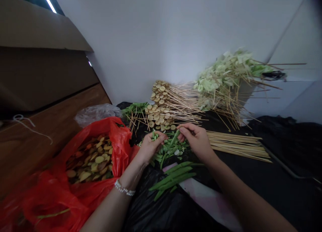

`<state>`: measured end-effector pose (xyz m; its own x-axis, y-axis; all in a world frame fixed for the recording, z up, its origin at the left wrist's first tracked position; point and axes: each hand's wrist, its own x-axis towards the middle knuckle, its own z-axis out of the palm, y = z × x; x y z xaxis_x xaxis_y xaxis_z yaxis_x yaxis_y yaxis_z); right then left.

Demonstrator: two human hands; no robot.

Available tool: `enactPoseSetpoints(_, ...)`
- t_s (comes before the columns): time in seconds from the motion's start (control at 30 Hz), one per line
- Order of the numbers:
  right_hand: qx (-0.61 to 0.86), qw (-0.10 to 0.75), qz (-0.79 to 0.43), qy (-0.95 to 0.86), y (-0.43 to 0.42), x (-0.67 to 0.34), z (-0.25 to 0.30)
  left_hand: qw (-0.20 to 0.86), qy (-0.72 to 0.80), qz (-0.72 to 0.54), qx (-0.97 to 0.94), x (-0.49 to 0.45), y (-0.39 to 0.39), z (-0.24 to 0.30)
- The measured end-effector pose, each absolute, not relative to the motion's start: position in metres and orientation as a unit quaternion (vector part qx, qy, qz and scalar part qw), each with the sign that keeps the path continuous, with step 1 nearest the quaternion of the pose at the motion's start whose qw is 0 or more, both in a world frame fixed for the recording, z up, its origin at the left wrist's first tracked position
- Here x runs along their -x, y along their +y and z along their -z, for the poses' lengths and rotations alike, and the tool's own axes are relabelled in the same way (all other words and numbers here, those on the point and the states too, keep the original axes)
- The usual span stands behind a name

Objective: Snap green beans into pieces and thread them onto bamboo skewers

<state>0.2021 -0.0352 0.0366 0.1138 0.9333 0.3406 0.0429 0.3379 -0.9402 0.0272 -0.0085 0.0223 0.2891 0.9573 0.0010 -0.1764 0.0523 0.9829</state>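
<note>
Fingers (161, 137) of the left hand (150, 147) close in a narrow grip on cut green beans (155, 135); the right hand (196, 141) pinches one bean (174, 138), both just above a heap of beans (171, 148) on black plastic (161, 212), bamboo skewers (236, 146) beside.

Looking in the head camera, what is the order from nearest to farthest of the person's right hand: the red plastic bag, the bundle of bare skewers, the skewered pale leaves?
1. Bundle of bare wooden skewers: just right of the right hand.
2. Skewered pale green leaves: ahead and to the right.
3. Red plastic bag: on the left, past the left hand.
</note>
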Motion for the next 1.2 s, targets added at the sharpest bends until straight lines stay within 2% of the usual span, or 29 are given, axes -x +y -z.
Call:
enactPoseSetpoints(0.27,0.411,0.709,-0.376,-0.432,-0.023,-0.223,-0.04,0.593,0.471,-0.46,-0.463,-0.018,0.005,-0.01)
enactPoseSetpoints(0.43,0.417,0.703,-0.374,-0.44,-0.021,-0.225,-0.039,0.511,0.512,-0.492,-0.484,-0.019,0.009,-0.004)
enactPoseSetpoints(0.57,0.423,0.685,-0.365,-0.467,-0.024,-0.217,-0.037,0.474,0.47,-0.524,-0.529,-0.021,0.003,-0.011)
enactPoseSetpoints(0.7,0.426,0.658,-0.362,-0.504,-0.028,-0.206,-0.033,0.473,0.407,-0.419,-0.659,-0.026,-0.008,-0.019)
enactPoseSetpoints(0.83,0.459,0.628,-0.293,-0.556,-0.032,-0.203,-0.031,0.374,0.395,-0.363,-0.757,-0.027,-0.013,-0.02)
enactPoseSetpoints(0.93,0.486,0.558,-0.082,-0.668,-0.037,-0.205,-0.033,0.341,0.405,-0.374,-0.761,-0.026,-0.011,-0.019)
enactPoseSetpoints(1.03,0.452,0.384,0.107,-0.798,-0.041,-0.204,-0.032,0.339,0.397,-0.399,-0.753,-0.025,-0.01,-0.017)
enactPoseSetpoints(1.1,0.43,0.287,0.158,-0.842,-0.041,-0.201,-0.029,0.335,0.386,-0.409,-0.756,-0.025,-0.011,-0.015)
enactPoseSetpoints(1.2,0.429,0.213,0.172,-0.861,-0.041,-0.197,-0.024,0.337,0.383,-0.411,-0.755,-0.024,-0.011,-0.012)
